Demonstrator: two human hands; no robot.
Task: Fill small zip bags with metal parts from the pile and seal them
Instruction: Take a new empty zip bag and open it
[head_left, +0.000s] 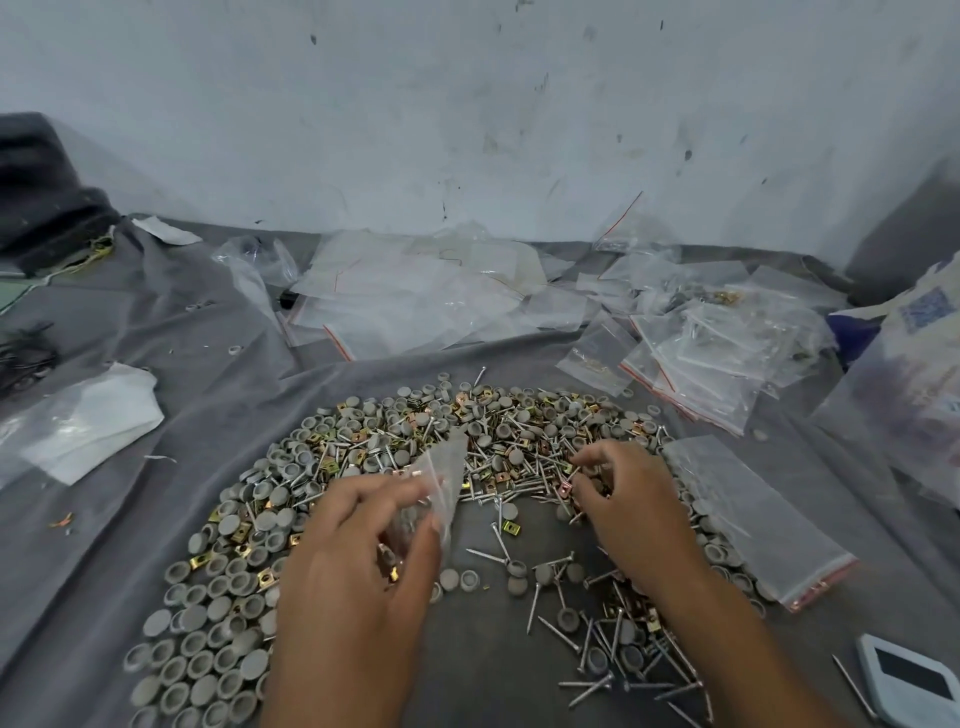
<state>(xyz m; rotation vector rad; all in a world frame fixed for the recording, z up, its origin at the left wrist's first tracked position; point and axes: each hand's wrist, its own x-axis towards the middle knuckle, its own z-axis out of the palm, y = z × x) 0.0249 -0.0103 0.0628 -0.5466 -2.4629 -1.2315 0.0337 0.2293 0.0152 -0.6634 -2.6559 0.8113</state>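
Observation:
A wide pile of parts (405, 431) arcs across the grey cloth: grey round caps, brass square clips and steel nails. My left hand (358, 561) grips a small clear zip bag (441, 478) near its lower part, the bag standing up with a few parts inside. My right hand (628, 499) reaches into the pile at the right, its fingertips pinching small parts, a copper-coloured clip (565, 487) just at the thumb. A stack of empty zip bags (753, 514) with red strips lies to the right of my right hand.
Filled and empty bags (691, 338) are heaped at the back right and larger clear bags (415, 296) at the back centre. A crumpled plastic bag (78, 421) lies left. A white device (906, 680) sits at the bottom right. The wall (467, 114) closes the back.

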